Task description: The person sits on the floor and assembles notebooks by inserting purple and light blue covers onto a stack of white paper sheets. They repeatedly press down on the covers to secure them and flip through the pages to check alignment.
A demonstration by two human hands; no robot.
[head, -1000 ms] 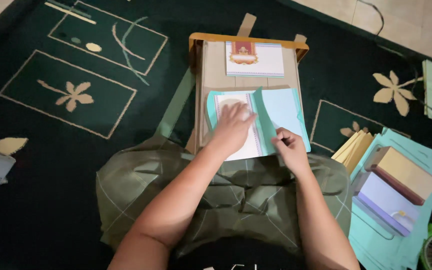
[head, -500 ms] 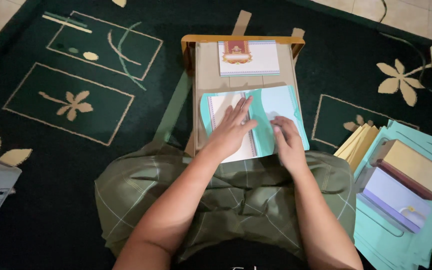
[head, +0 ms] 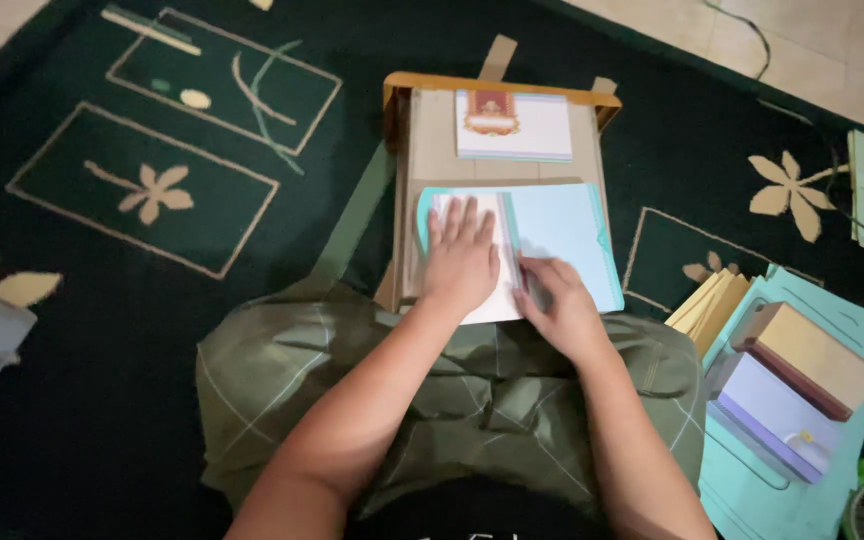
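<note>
While the white sheet stack [head: 472, 255] lies on the small wooden desk [head: 432, 140] just ahead of the lap, it is pinned flat by the left hand [head: 462, 262], fingers spread and extended, nothing gripped. The light-blue cover flap [head: 564, 240] is touched at its inner edge by the right hand [head: 557, 300], fingers curled; whether the edge is pinched cannot be told. Fold line runs away from the body, directly between both hands. Right hand is nearer the flap.

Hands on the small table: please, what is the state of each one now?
Left hand: open, flat on the white sheets.
Right hand: fingers bent, touching the fold of the light blue cover; grip cannot be told.
</note>
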